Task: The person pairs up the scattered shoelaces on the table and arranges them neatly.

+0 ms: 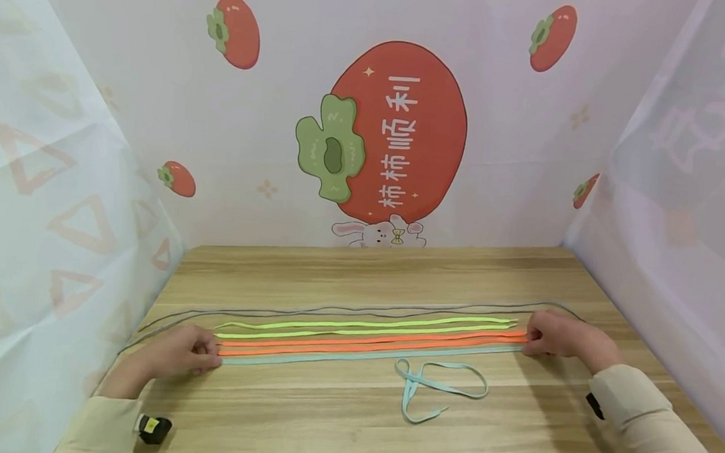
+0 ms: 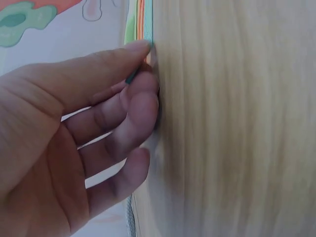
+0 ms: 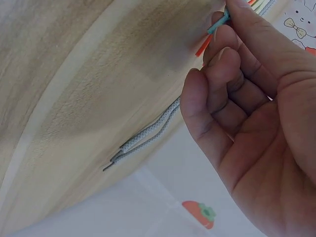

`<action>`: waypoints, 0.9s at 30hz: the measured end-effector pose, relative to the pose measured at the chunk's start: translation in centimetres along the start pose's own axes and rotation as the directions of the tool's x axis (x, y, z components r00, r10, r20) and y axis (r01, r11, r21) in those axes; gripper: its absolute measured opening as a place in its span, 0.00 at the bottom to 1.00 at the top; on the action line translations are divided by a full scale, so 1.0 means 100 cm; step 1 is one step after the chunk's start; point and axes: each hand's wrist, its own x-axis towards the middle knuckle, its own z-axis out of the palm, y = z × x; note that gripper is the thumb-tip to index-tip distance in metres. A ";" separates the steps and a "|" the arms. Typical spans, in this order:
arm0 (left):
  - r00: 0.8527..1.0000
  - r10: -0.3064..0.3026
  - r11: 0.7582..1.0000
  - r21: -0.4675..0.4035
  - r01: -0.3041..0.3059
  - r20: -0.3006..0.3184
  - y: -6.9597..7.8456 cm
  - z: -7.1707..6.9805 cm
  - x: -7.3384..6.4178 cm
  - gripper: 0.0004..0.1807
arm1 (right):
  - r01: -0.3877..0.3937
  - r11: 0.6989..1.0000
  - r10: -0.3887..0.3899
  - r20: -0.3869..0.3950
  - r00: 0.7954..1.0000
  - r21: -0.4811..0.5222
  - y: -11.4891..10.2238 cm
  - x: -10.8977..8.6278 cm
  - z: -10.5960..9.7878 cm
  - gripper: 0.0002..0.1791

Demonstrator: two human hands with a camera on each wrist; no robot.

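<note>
A light blue flat shoelace point(image 1: 328, 357) is stretched straight across the wooden table. My left hand point(image 1: 183, 351) pinches its left end between thumb and index finger, the dark tip poking out in the left wrist view. At the other end, my right hand point(image 1: 560, 335) pinches the lace's teal tip point(image 3: 218, 24). Directly behind it run two orange laces point(image 1: 367, 339), one end of which shows beside my right fingers in the right wrist view. Two yellow-green laces point(image 1: 381, 324) lie farther back, roughly parallel.
Another light blue lace point(image 1: 452, 389) lies loosely looped in front of the row. Long grey laces point(image 1: 296, 314) run behind it, with tips point(image 3: 116, 157) near the table's right side. Printed cloth point(image 1: 248, 141) walls the back and both sides of the table point(image 1: 298, 418).
</note>
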 end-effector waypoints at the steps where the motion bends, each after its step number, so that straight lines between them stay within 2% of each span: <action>1: 1.000 -0.015 1.000 0.022 0.015 -0.011 0.002 0.001 0.000 0.10 | -0.001 1.000 0.001 0.001 1.000 0.004 0.001 0.001 0.000 0.24; 5: 0.995 -0.064 0.987 0.145 0.074 -0.072 0.010 0.003 0.001 0.12 | 0.010 1.000 -0.010 -0.002 1.000 0.004 0.003 0.003 -0.001 0.21; 8: 0.991 -0.077 0.968 0.229 0.100 -0.108 0.015 0.005 0.001 0.13 | 0.014 1.000 -0.014 -0.005 1.000 -0.003 0.004 0.004 -0.002 0.20; 12: 0.987 -0.079 0.950 0.291 0.117 -0.138 0.020 0.006 0.000 0.12 | 0.009 1.000 -0.009 -0.014 1.000 -0.019 0.002 0.006 -0.002 0.18; 16: 0.982 -0.097 0.940 0.310 0.143 -0.160 0.028 0.004 -0.001 0.15 | 0.002 0.999 -0.004 -0.027 1.000 -0.039 -0.002 0.005 -0.003 0.17; 22: 0.981 -0.128 0.940 0.298 0.167 -0.146 0.041 -0.004 -0.003 0.13 | 0.001 0.997 -0.003 -0.026 1.000 -0.075 -0.017 0.000 -0.010 0.15; 27: 0.988 -0.068 0.941 0.319 0.109 -0.136 0.055 -0.006 0.000 0.08 | 0.085 0.988 -0.090 -0.037 0.995 -0.127 -0.037 -0.001 -0.017 0.10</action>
